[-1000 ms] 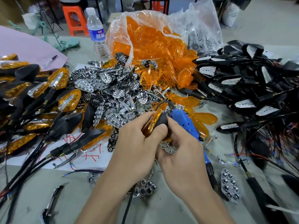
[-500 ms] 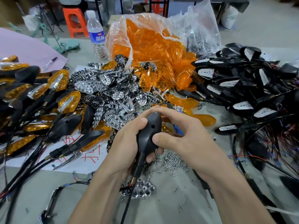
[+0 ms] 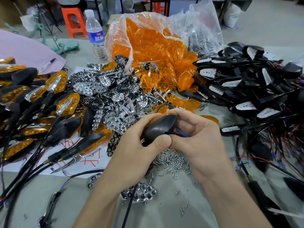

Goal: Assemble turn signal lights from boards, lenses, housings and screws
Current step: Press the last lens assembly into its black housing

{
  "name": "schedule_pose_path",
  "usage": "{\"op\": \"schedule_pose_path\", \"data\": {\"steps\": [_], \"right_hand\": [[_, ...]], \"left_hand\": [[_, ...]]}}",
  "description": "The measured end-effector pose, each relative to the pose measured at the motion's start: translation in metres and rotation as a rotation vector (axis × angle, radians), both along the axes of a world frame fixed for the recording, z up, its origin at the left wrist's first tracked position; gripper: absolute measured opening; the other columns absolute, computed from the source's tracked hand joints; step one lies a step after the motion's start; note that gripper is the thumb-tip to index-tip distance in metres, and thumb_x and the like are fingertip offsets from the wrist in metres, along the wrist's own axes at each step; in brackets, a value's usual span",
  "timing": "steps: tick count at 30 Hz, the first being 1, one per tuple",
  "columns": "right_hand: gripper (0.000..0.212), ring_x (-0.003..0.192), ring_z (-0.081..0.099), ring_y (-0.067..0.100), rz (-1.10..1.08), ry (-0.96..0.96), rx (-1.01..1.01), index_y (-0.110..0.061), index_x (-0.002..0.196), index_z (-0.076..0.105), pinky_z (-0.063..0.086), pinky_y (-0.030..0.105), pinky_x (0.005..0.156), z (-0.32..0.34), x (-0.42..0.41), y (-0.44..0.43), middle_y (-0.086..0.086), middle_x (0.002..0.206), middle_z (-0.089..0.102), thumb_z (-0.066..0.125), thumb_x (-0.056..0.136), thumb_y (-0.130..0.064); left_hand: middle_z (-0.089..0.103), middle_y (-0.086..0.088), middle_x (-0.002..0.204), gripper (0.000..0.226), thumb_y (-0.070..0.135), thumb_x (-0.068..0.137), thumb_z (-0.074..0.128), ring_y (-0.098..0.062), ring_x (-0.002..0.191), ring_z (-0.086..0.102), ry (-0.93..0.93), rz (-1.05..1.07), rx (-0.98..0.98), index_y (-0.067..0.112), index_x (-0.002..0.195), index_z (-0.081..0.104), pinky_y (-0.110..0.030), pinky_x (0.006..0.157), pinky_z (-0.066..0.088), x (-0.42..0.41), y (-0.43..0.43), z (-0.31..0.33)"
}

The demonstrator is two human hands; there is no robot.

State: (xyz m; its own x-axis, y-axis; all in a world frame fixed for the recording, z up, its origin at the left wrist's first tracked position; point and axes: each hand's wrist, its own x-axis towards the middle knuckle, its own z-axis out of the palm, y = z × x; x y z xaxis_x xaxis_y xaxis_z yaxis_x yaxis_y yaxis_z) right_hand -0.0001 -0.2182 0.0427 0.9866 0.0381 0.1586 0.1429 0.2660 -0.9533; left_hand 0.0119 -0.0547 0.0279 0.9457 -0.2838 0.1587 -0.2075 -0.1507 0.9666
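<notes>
Both hands hold one turn signal light (image 3: 160,127) at the table's middle: a black housing with an orange lens edge showing along its top. My left hand (image 3: 136,150) grips it from below and the left, thumb on its near end. My right hand (image 3: 197,137) closes on its right side, hiding a blue screwdriver whose blue tip (image 3: 181,132) just shows. The light's black cable (image 3: 130,209) hangs down toward me. Loose screws (image 3: 172,162) lie under the hands.
Finished orange lights (image 3: 37,96) are piled at the left, chrome reflectors (image 3: 105,94) in the middle, a bag of orange lenses (image 3: 156,51) behind, black housings with boards (image 3: 243,89) at the right. A water bottle (image 3: 95,35) stands at the back.
The blue screwdriver, plainly held in my right hand a second ago, is now mostly hidden. The light has been turned from upright to lying sideways, housing back up, between both hands.
</notes>
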Motion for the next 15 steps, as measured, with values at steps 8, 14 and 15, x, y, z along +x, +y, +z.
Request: {"op": "schedule_pose_path", "data": {"steps": [8, 14, 15], "right_hand": [[0.036, 0.096, 0.074, 0.031, 0.096, 0.093, 0.115, -0.005, 0.107, 0.080, 0.059, 0.035, 0.085, -0.008, 0.001, -0.011, 0.022, 0.103, 0.078, 0.074, 0.073, 0.005], [0.030, 0.081, 0.077, 0.026, -0.011, 0.023, 0.142, -0.004, 0.095, 0.082, 0.059, 0.028, 0.074, -0.007, -0.002, -0.007, 0.019, 0.092, 0.079, 0.081, 0.065, 0.001], [0.030, 0.081, 0.078, 0.026, -0.021, 0.015, 0.135, -0.005, 0.095, 0.083, 0.060, 0.028, 0.073, -0.008, -0.002, -0.008, 0.018, 0.091, 0.079, 0.081, 0.065, 0.000]], "left_hand": [[0.072, 0.021, 0.123, 0.060, 0.029, 0.078, 0.086, -0.004, 0.115, 0.068, -0.120, 0.026, 0.086, 0.044, 0.133, 0.066, -0.018, 0.092, 0.052, 0.000, 0.010, -0.003], [0.070, 0.021, 0.122, 0.063, 0.026, 0.073, 0.089, -0.002, 0.116, 0.065, -0.161, 0.042, 0.081, 0.038, 0.131, 0.067, -0.010, 0.092, 0.047, -0.006, 0.008, -0.005], [0.071, 0.021, 0.121, 0.062, 0.026, 0.073, 0.089, -0.002, 0.115, 0.066, -0.161, 0.041, 0.085, 0.039, 0.130, 0.067, -0.009, 0.091, 0.046, -0.006, 0.007, -0.005]]}}
